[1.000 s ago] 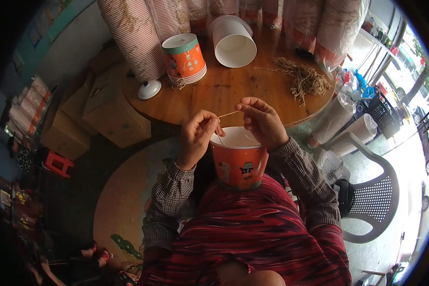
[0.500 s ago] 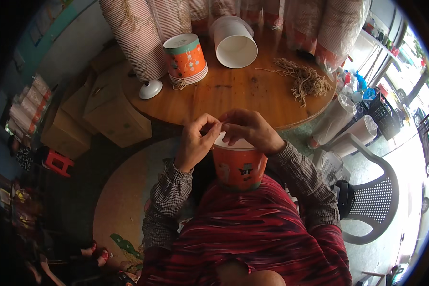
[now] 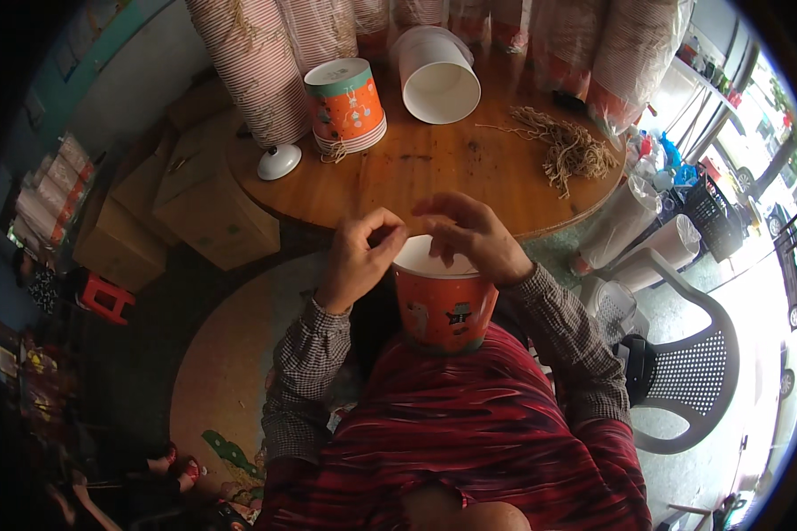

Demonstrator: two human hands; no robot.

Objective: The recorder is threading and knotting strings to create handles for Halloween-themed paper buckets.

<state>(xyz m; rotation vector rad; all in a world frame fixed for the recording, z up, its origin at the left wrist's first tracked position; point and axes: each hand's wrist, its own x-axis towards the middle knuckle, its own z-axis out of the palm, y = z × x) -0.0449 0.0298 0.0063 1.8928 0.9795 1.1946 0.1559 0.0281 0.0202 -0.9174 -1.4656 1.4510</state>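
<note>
An orange paper bucket with a white rim stands upright on my lap, its printed side showing small figures. At the left of its rim, my left hand is closed in a pinch; whatever its fingertips hold is too small to make out. My right hand hovers over the bucket's opening, fingers bent but apart, and I see nothing in them. A gap lies between the two hands. On the wooden table beyond sits a loose heap of tan strings.
On the round wooden table are an upside-down orange bucket, a white bucket on its side and a white domed lid. Tall stacks of buckets line the back. Cardboard boxes stand left, a grey plastic chair right.
My hands, together over the bucket's rim before, have drawn apart. The right hand's fingers have lifted and spread; the left stays pinched. The bucket has hardly moved.
</note>
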